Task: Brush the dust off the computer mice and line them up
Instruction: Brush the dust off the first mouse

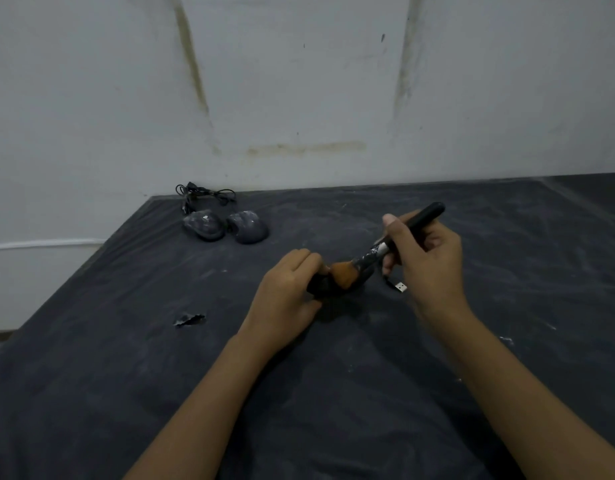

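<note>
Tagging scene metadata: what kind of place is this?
Probably a makeshift workbench in a bare room: a dusty dark-covered table against a stained white wall, with two dust-coated mice and tangled cables at the back.

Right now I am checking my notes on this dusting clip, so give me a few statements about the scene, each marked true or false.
1. The right hand holds the brush by its black handle. True.
2. The brush's bristles are on the mouse that the left hand grips. True.
3. Three dusty mice lie at the back left. False: only two dusty mice lie there, side by side.
4. The USB plug lies left of the left hand. False: it lies on the table cover beside the right hand.
5. A bundle of cables lies behind the two dusty mice, by the wall. True.
</note>
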